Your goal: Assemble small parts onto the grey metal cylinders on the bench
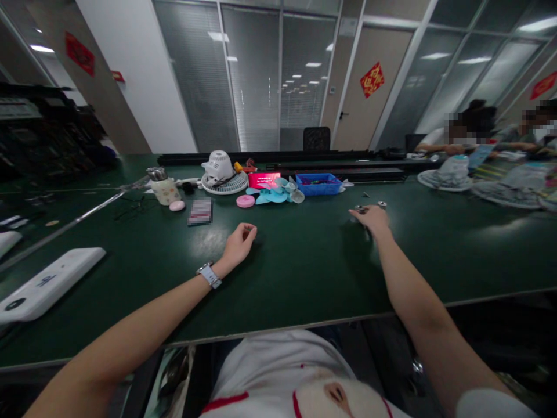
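My left hand [239,245] is at the middle left of the green table [287,278], its fingers curled and pressed together; whether anything is between them is too small to tell. Farther right, my right hand [373,220] reaches forward over the table with its fingers closed around a small metallic object [359,208], mostly hidden by the hand. Just beyond its knuckles shows another small metal piece [382,204]. A tiny piece [366,194] lies on the table past the fingertips.
Behind my hands are a blue tray [318,184], light-blue fan blades [278,193], a pink disc [245,201], a white fan [219,172] and a cup [165,190]. A white device [52,281] lies left. People sit at the far right.
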Demonstrator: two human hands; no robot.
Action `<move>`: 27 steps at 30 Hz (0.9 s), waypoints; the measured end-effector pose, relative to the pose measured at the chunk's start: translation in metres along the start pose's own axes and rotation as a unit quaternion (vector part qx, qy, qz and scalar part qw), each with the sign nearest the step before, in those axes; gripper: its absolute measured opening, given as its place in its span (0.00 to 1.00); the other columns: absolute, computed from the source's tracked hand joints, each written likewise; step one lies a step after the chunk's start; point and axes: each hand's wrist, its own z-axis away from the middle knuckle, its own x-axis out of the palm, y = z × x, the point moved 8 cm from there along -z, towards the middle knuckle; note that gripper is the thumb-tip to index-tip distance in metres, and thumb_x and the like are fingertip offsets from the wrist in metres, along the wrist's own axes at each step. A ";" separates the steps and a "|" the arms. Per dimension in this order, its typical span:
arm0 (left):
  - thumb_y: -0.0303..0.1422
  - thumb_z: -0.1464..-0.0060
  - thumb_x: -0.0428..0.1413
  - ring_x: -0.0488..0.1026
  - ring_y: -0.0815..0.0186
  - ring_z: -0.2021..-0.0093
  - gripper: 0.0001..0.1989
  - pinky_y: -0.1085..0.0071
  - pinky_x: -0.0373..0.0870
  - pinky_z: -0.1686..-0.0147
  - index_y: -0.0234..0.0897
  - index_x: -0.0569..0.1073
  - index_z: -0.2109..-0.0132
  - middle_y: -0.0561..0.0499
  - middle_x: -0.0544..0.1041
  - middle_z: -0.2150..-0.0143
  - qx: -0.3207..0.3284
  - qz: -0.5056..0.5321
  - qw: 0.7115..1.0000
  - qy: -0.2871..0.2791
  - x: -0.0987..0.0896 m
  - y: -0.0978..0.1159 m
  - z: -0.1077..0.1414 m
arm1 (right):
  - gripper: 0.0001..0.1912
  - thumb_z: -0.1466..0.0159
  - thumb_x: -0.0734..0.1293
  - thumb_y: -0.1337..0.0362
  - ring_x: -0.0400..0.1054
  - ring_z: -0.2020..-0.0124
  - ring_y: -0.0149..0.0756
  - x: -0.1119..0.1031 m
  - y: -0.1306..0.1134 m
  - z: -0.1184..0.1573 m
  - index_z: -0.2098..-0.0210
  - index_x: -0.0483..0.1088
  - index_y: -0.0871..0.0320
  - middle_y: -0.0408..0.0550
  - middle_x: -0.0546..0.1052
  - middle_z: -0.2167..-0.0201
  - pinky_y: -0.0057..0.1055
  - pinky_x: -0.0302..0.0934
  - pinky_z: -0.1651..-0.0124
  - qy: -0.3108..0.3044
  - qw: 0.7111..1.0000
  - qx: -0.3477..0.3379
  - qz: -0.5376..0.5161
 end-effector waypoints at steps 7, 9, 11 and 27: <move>0.47 0.41 0.53 0.73 0.63 0.62 0.21 0.69 0.67 0.64 0.39 0.74 0.48 0.50 0.77 0.62 0.054 0.025 0.997 -0.052 0.006 0.022 0.007 | 0.23 0.39 0.68 0.45 0.75 0.57 0.45 0.013 -0.079 0.047 0.57 0.79 0.59 0.54 0.81 0.60 0.36 0.66 0.53 -0.015 0.983 -0.152 -0.105; 0.48 0.41 0.54 0.72 0.63 0.61 0.22 0.69 0.67 0.63 0.41 0.74 0.45 0.49 0.78 0.61 0.082 0.029 0.994 -0.071 0.009 0.033 0.011 | 0.23 0.39 0.68 0.44 0.75 0.58 0.42 0.022 -0.127 0.089 0.56 0.78 0.56 0.50 0.82 0.60 0.34 0.66 0.55 -0.067 0.948 -0.253 -0.181; 0.48 0.41 0.54 0.72 0.62 0.59 0.23 0.68 0.67 0.62 0.43 0.74 0.42 0.49 0.78 0.58 0.108 0.028 0.990 -0.084 0.013 0.043 0.016 | 0.23 0.40 0.69 0.44 0.75 0.58 0.41 0.030 -0.168 0.135 0.56 0.78 0.54 0.48 0.81 0.59 0.34 0.65 0.55 -0.112 0.908 -0.344 -0.213; 0.47 0.41 0.56 0.71 0.60 0.55 0.17 0.64 0.65 0.54 0.45 0.82 0.53 0.48 0.80 0.58 0.128 0.007 0.992 -0.018 -0.003 0.053 0.001 | 0.22 0.40 0.71 0.47 0.73 0.61 0.39 0.044 -0.201 0.208 0.55 0.76 0.56 0.47 0.80 0.61 0.34 0.63 0.58 -0.170 0.846 -0.427 -0.270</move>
